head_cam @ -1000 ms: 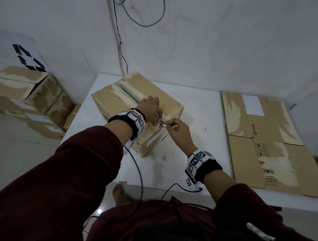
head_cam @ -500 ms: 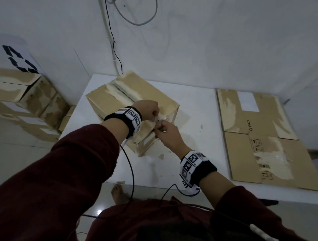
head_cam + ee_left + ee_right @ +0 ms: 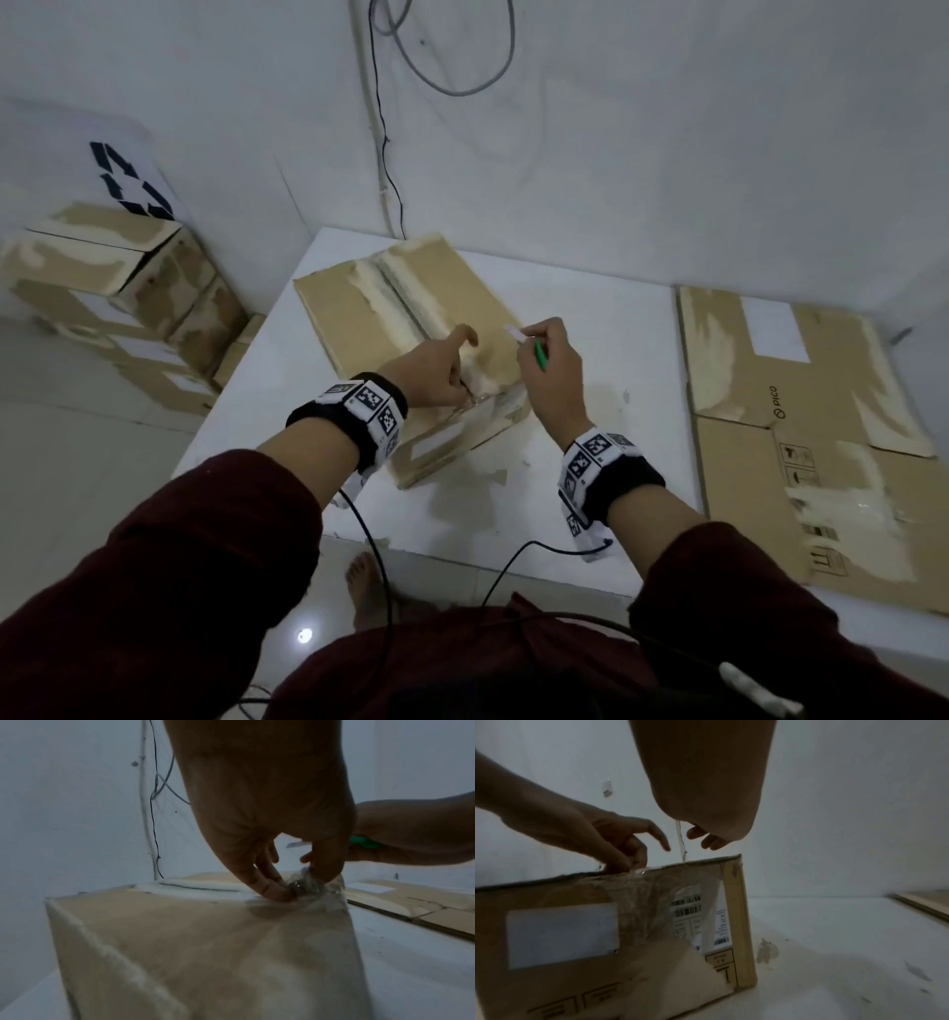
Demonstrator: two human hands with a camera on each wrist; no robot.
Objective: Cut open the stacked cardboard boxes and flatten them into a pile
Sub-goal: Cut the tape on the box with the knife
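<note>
At about 9 o'clock, off the bench [image 3: 267,390], stacked boxes [image 3: 118,298] stand on the floor against the wall, beneath a recycling sign [image 3: 131,180]. At the middle of the bench sits the closed cardboard box [image 3: 359,318], turned at an angle, its top seam running toward 11 o'clock. The left hand [image 3: 436,375] rests on the box's near top edge, thumb and fingers pinching crumpled clear tape [image 3: 308,884] where it wraps over that edge; its forefinger is raised and hooked. Just to its right, toward 1 o'clock, the right hand [image 3: 549,370] hangs above the box's near right corner, fingers curled round a green-handled cutter [image 3: 539,354] with the blade pointing left, clear of the cardboard. On the box's near face the tape lies wrinkled over a shipping label [image 3: 693,914]. At 3 o'clock, well apart, flattened cardboard [image 3: 801,421] lies on the bench.
</note>
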